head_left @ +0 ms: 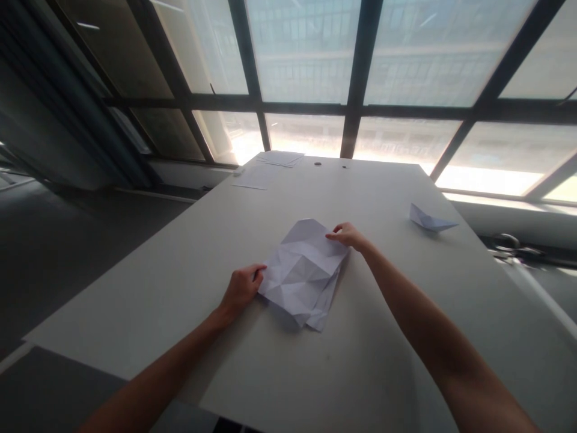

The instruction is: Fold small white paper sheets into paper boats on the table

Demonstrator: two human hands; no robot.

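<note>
The creased sheet (303,270) lies near the middle of the bench (189,270). It is partly opened out, its white surface crossed by many fold lines and its near corner doubled over in layers. It looks light and thin, likely to flex and flutter at a touch, to keep any crease pressed into it, and to tear if pulled hard along a weakened fold. A hold at opposite edges, as here, seems the safest, since it spreads the pull. The left hand (241,290) is at the sheet's left edge, its fingers (258,272) curled in and pinching that edge. The right hand (350,236) is at the far right corner, its fingers (334,235) drawn together and pinching the paper there. Both forearms reach in from the near side of the bench. Well apart to the right, a small folded paper boat (429,220) sits on the bench, and at the far end lie a few flat sheets (270,165). Beyond is a wall of windows (306,54) in dark frames. On the ledge to the right is something like scissors (507,243), too blurred to be sure.
</note>
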